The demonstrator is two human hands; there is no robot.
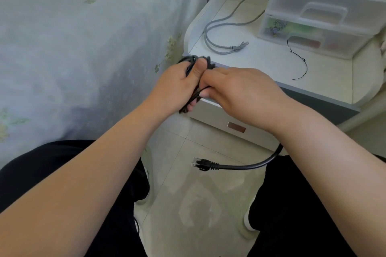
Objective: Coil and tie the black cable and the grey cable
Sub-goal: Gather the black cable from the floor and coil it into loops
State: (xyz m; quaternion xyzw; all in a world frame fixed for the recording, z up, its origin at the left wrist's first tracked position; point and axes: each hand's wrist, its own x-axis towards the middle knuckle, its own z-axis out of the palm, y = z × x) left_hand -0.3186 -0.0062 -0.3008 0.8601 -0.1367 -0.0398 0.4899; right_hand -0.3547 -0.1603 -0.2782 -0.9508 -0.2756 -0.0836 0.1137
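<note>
My left hand (179, 83) grips a bundle of coiled black cable (189, 60) in front of the nightstand's near left corner, thumb pressed on top. My right hand (236, 89) meets it from the right, fingers curled on the same black strands. One end of the black cable (246, 166) hangs under my right forearm, its plug over the floor. The grey cable (221, 25) lies loose on the nightstand top, looping back behind the drawer unit, its plug near the middle.
A translucent plastic drawer unit (325, 8) stands on the white nightstand (325, 75) at the back right. A thin black tie wire (300, 62) lies in front of it. A bed with a pale floral sheet (83, 37) fills the left. Tiled floor (198, 204) lies between my knees.
</note>
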